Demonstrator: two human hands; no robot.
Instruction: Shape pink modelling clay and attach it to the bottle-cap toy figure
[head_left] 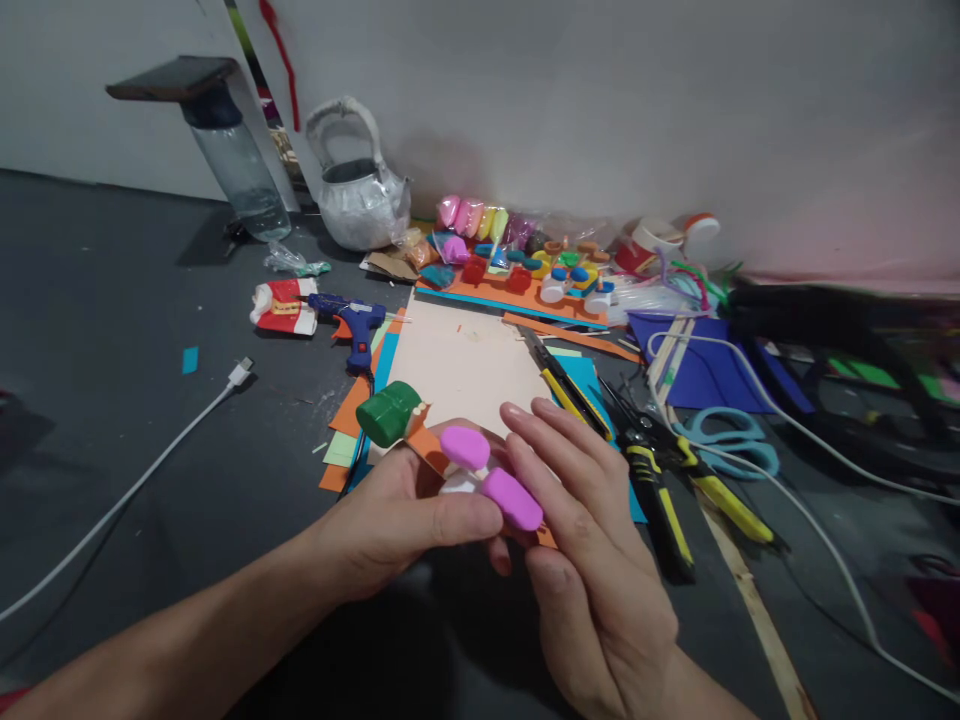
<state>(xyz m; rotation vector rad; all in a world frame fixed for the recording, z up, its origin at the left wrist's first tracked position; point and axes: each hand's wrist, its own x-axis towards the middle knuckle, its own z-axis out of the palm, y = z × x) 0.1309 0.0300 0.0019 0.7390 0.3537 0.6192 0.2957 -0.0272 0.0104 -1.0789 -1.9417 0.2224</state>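
My left hand (409, 505) is closed around a small craft piece, its thumb along the near side. The piece has an orange strip (426, 450), a green rounded part (388, 412) at its left end and two purple clay-like lobes (511, 500). A bit of white (459, 483) shows between the lobes and my thumb. On the right, my right hand (592, 530) is open, its fingers stretched out beside the purple lobes, close to or touching the strip's right end. My palms hide the underside.
Behind my hands lies a cream sheet (465, 360) over coloured paper. A glue gun (360, 325) rests left; a utility knife (566, 380), pliers (652, 470) and blue scissors (727, 440) lie right. A kettle (364, 205), water bottle (240, 170) and small wheeled models (525, 275) stand behind.
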